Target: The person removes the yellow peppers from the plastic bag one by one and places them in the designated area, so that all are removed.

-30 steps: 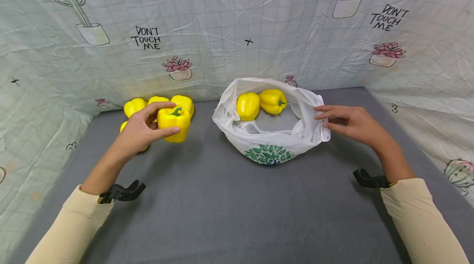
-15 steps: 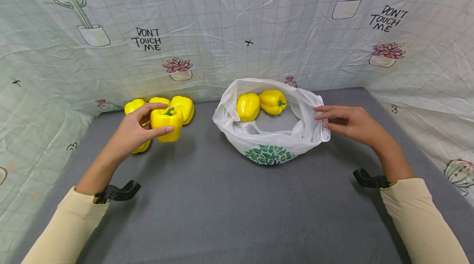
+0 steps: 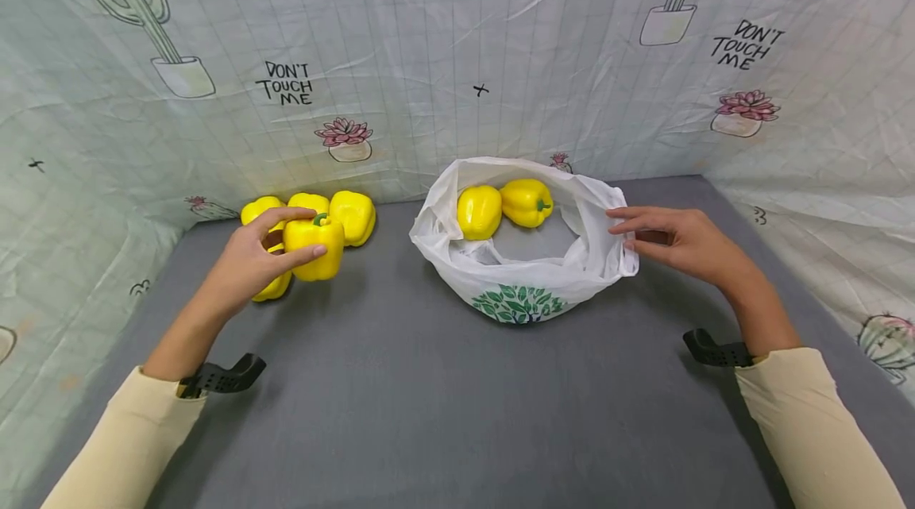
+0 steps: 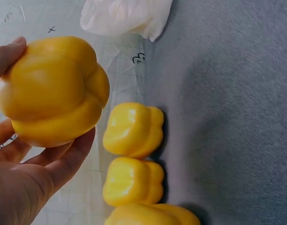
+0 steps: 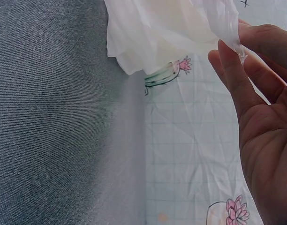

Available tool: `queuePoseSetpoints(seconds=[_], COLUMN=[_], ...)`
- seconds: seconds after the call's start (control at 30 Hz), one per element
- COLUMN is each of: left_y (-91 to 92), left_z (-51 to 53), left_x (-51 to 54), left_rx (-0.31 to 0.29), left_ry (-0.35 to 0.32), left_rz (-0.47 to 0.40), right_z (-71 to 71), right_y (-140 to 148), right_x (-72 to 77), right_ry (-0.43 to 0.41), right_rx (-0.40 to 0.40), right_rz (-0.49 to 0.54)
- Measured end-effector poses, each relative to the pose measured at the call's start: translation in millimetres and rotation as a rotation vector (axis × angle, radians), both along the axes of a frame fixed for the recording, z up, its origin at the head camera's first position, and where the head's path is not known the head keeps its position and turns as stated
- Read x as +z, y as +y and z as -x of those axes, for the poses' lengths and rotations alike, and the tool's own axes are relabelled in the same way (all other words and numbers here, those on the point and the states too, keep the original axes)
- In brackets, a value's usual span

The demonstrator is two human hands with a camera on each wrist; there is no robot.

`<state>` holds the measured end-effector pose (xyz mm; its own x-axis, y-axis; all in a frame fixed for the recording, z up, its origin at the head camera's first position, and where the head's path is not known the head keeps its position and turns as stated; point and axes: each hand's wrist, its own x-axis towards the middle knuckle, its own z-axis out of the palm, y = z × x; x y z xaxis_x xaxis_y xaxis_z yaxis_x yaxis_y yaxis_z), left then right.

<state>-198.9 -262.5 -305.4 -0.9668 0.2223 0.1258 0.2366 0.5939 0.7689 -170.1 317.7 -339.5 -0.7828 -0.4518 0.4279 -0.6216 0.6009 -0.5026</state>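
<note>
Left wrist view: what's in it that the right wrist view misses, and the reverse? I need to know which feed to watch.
Only the left wrist view: the left hand gripping a yellow pepper, plus three more peppers in a row, the lowest cut off by the picture's edge.

Only the right wrist view: the right hand pinching the edge of the white bag, and a cactus drawing.

Both: part of the bag, the gray table surface and the printed backdrop.
</note>
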Motion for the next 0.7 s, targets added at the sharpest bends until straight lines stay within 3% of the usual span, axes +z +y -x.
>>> queuePoseSetpoints(seconds=[0.43,0.57,0.7], left_y=[-13.6,-12.9,-10.4], left_z=[8.7,9.2,10.5], left_x=[-19.9,-21.2,-18.9], left_rx=[-0.047,-0.037,-0.028], left_ry=[0.056,0.007,-0.048], left_rz=[-0.132,-0.167,-0.124], right_z=[0.9,0.0,-1.9], right_y=[1,0,0], right_x=[5.5,4.8,4.2], right_ry=[-0.007,-0.036,-0.031], right_rx=[-0.005,-0.007,-0.008], right_rz=[-0.008,0.007,0.008])
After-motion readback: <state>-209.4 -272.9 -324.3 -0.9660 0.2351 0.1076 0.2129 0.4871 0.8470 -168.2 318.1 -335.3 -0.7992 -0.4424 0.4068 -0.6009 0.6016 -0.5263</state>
